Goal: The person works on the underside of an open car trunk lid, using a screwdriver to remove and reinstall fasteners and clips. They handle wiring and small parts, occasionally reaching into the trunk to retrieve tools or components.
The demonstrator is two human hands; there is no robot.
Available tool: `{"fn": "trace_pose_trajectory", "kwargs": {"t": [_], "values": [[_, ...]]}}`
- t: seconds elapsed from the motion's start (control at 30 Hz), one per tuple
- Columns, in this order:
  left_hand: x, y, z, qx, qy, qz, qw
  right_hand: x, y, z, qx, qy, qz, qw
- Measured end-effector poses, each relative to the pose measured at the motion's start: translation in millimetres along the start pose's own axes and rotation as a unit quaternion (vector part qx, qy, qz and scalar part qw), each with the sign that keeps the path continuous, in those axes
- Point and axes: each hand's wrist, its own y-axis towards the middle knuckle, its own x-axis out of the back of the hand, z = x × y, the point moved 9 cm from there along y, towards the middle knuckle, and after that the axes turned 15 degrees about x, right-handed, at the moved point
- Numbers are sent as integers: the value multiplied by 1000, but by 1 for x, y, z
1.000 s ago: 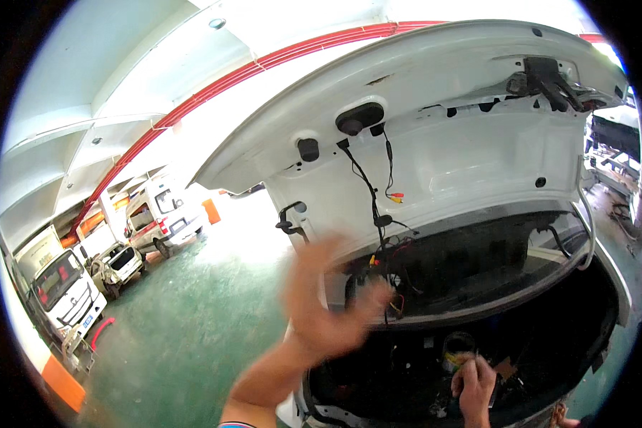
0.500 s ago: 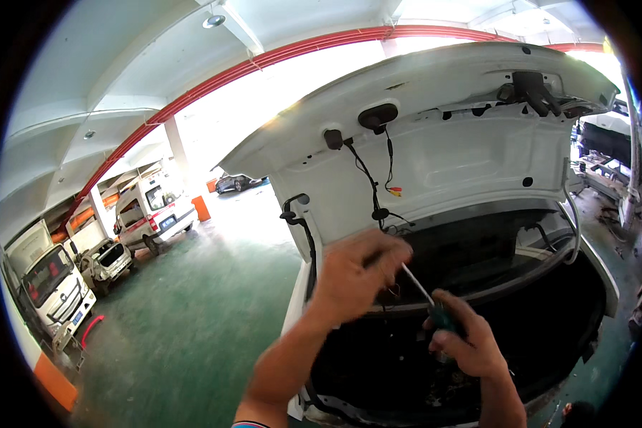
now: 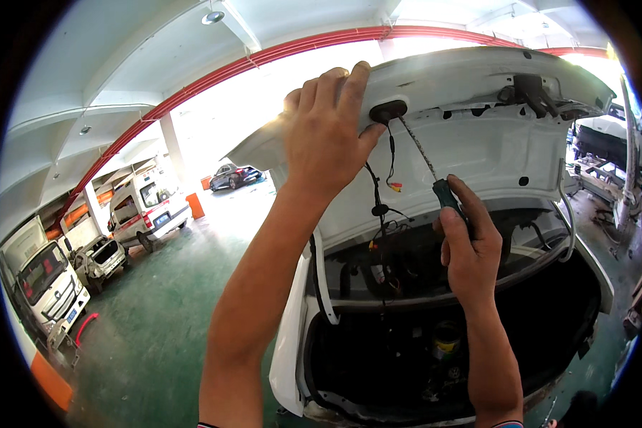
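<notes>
A raised white trunk lid (image 3: 471,157) spans the middle of the view. My left hand (image 3: 324,132) lies over its upper left edge, fingers stretched out and holding nothing. In my right hand (image 3: 471,246) is a screwdriver (image 3: 446,196), gripped by its dark green handle. Its long shaft slants up and left, and the tip reaches the dark oval opening (image 3: 388,110) in the lid's inner panel. From this opening hangs a thin cable (image 3: 391,153) with red and yellow plugs. A black wiring harness (image 3: 376,192) runs down beside it, partly hidden by my left hand.
Below the lid is the dark open trunk (image 3: 406,357), with a can-like container (image 3: 446,342) inside. On the left stand a white truck (image 3: 53,285), a stripped car body (image 3: 103,260) and a white van (image 3: 146,210). A dark car (image 3: 232,177) is parked farther back.
My left hand has moved up from the harness area onto the lid's edge. My right hand has risen, bringing the screwdriver's tip up to the oval opening.
</notes>
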Motion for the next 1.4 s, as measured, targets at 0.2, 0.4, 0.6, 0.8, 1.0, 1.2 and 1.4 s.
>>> {"fn": "trace_pose_trajectory", "kwargs": {"t": [0.2, 0.4, 0.6, 0.8, 1.0, 1.2, 1.4], "values": [[1, -2, 1, 0, 2, -10, 1000, 0, 3, -4, -32, 10, -24, 999], [1, -2, 0, 1, 7, -11, 1000, 0, 1, -10, -42, 30, -23, 998], [1, -1, -1, 7, 3, -6, 1000, -4, 0, -4, 16, -18, -16, 1000], [-1, -1, 1, 16, -1, -7, 1000, -4, 2, -5, -25, 10, -28, 999], [2, 0, -4, 19, 4, -9, 1000, 2, 3, -6, -69, 60, -40, 995], [2, -3, 2, 17, 17, -8, 1000, -45, -5, -3, -268, 386, -54, 881], [1, 0, -2, 24, -12, -16, 1000, -61, 7, 6, -249, 619, -58, 743]]}}
